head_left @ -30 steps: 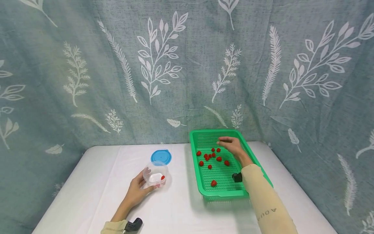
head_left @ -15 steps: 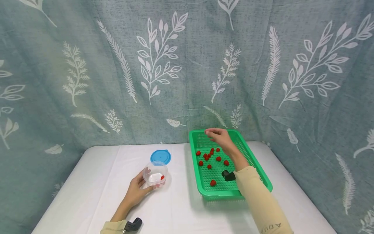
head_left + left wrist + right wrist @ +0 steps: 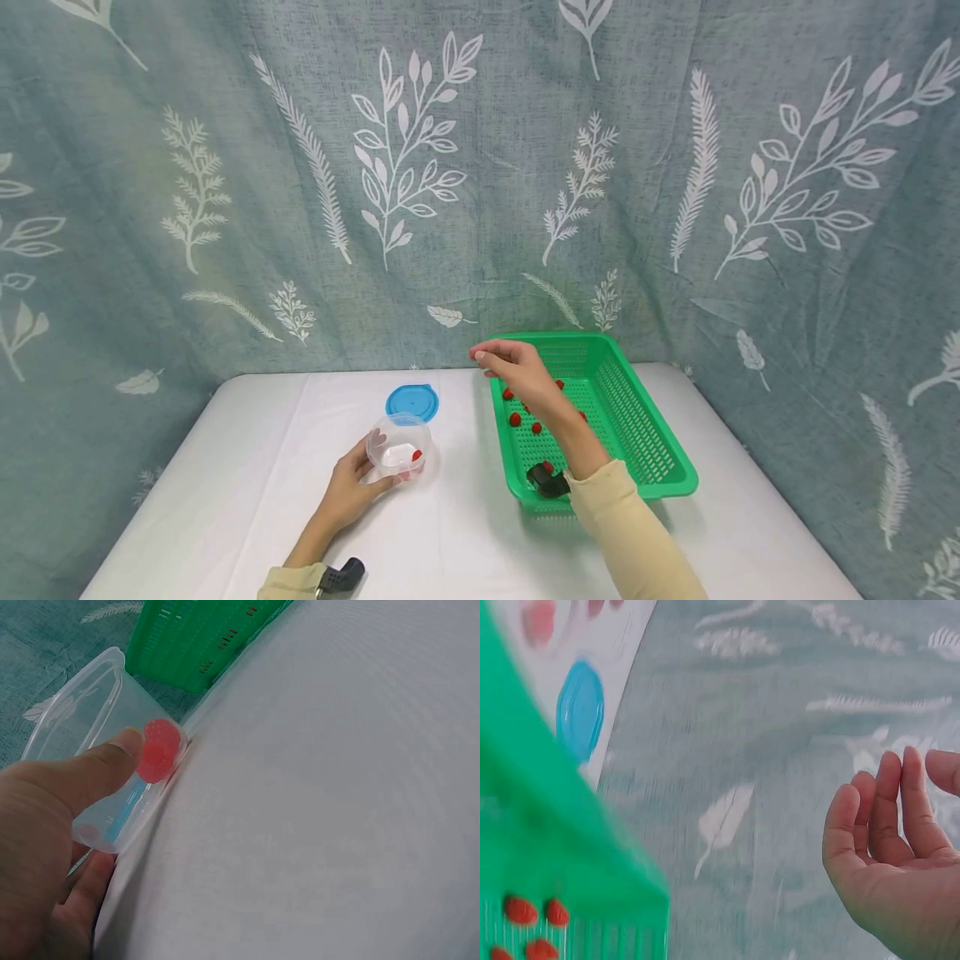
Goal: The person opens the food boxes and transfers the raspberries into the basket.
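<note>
My left hand [image 3: 352, 492] grips the side of a clear round plastic tub [image 3: 401, 444], thumb in front and fingers behind. Inside lies a red, raspberry-like berry [image 3: 417, 456], seen through the wall near the thumb in the left wrist view. Just beyond the tub is its blue lid [image 3: 412, 402], flat on the table. My right hand [image 3: 517, 371] is raised over the left rim of a green slotted basket [image 3: 645, 417], fingertips drawn close to the thumb. Reddish colour shows at the tips, but I cannot tell whether a berry is pinched there. Several red berries [image 3: 515, 419] lie in the basket.
A white cloth [image 3: 457, 533] covers the table under the tub and basket. Behind the table's far edge hangs a grey-green curtain [image 3: 315, 167] with white leaf patterns. My right forearm crosses the basket and hides part of its floor and berries.
My right hand has moved left from over the basket's middle to past its left rim. My left hand and the tub have stayed in place, with the berry still inside.
</note>
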A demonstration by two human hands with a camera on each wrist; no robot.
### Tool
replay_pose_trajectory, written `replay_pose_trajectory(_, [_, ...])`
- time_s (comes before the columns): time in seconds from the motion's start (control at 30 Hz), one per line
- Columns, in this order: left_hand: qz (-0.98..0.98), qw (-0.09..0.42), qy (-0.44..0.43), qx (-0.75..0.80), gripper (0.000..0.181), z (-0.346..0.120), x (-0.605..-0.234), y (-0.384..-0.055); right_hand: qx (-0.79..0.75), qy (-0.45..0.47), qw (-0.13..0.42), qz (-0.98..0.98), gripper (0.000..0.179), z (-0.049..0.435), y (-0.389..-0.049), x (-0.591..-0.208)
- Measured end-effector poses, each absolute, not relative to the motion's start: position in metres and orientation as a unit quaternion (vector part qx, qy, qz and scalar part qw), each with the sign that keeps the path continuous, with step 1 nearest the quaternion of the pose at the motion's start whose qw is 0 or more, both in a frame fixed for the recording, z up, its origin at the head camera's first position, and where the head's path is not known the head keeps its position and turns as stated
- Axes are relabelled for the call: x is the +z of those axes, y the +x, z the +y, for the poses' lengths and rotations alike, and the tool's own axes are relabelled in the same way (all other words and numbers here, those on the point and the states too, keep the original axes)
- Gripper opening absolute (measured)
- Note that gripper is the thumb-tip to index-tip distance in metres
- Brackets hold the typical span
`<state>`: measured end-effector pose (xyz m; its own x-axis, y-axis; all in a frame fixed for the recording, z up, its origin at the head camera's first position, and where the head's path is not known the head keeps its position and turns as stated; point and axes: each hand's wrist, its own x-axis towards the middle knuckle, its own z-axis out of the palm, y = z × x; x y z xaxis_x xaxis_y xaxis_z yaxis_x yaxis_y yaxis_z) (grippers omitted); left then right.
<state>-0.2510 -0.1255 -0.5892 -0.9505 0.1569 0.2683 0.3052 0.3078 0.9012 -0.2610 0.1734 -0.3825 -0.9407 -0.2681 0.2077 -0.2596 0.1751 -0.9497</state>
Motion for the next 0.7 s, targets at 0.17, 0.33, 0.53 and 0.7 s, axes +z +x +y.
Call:
replay_pose_trajectory(0.17, [-0.799, 0.063, -0.144, -0.580, 0.091, -0.125, -0.589, -0.250, -0.616, -0.196, 0.008, 0.763, 0.028, 0.144, -0.241, -0.391])
replay_pose_trajectory(0.33, [-0.793, 0.056, -0.147, -0.588, 0.091, -0.126, -0.589, -0.251, -0.592, -0.219, -0.006, 0.776, 0.022, 0.117, -0.225, -0.410])
replay_pose_trajectory(0.53, [-0.792, 0.064, -0.151, -0.587, 0.089, -0.127, -0.590, -0.251, -0.558, -0.204, -0.051, 0.803, 0.019, 0.089, -0.214, -0.447])
replay_pose_trajectory(0.7, [-0.794, 0.060, -0.148, -0.586, 0.090, -0.127, -0.590, -0.251, -0.535, -0.158, -0.079, 0.826, 0.025, 0.074, -0.216, -0.477])
